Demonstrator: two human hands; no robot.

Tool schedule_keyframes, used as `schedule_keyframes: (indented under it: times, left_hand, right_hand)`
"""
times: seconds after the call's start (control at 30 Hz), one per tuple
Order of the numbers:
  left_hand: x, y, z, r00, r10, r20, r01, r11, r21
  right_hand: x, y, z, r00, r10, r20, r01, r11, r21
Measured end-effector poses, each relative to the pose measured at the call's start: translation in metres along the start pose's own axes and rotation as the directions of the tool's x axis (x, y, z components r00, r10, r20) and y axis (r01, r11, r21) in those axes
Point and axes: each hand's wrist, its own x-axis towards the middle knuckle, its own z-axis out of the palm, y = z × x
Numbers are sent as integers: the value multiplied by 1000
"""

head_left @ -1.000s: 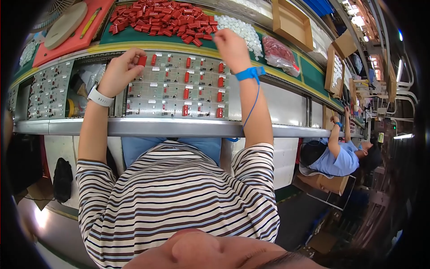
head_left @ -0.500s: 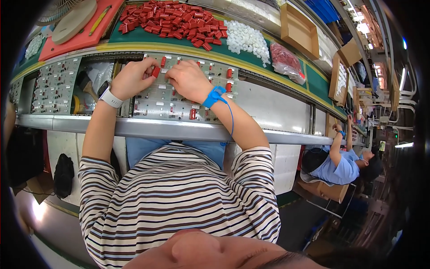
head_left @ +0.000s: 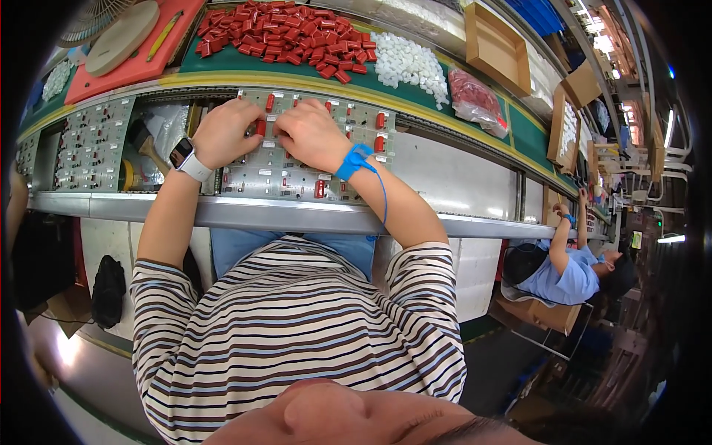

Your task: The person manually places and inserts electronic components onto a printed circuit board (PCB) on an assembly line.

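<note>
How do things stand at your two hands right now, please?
Left hand: at a red component, grip partly hidden. Right hand: over circuit boards, hold unclear. Both hands cover part of the boards.

Circuit boards [head_left: 282, 165] and heaped red components [head_left: 289, 37] show an electronics factory.

Well right of my right hand [head_left: 311, 135], bare metal [head_left: 452, 174] offers room; leftward of my left hand [head_left: 225, 133], a brush [head_left: 150, 151] seemingly obstructs.
</note>
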Motion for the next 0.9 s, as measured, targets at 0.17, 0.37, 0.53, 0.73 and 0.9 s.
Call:
schedule_keyframes:
  times: [0.17, 0.37, 0.53, 0.73, 0.9]
  left_hand:
    - [-1, 1, 0, 1000, 3, -14, -3, 1000, 10]
    - [3, 5, -2, 999, -42, 30, 42, 999, 9]
    - [4, 10, -3, 998, -59, 30, 58, 997, 49]
    - [5, 12, -2, 999, -33, 43, 28, 992, 121]
    - [8, 15, -4, 998, -19, 67, 9, 990, 142]
  right_hand:
    - [1, 14, -40, 993, 72, -96, -74, 997, -20]
    - [-39, 97, -86, 868, 385, -315, -470, 841, -267]
    - [-78, 145, -76, 730, 530, -432, -676, 653, -342]
    - [-78, 158, -69, 750, 459, -476, -629, 718, -298]
    - [-80, 159, -66, 754, 428, -497, -614, 729, -304]
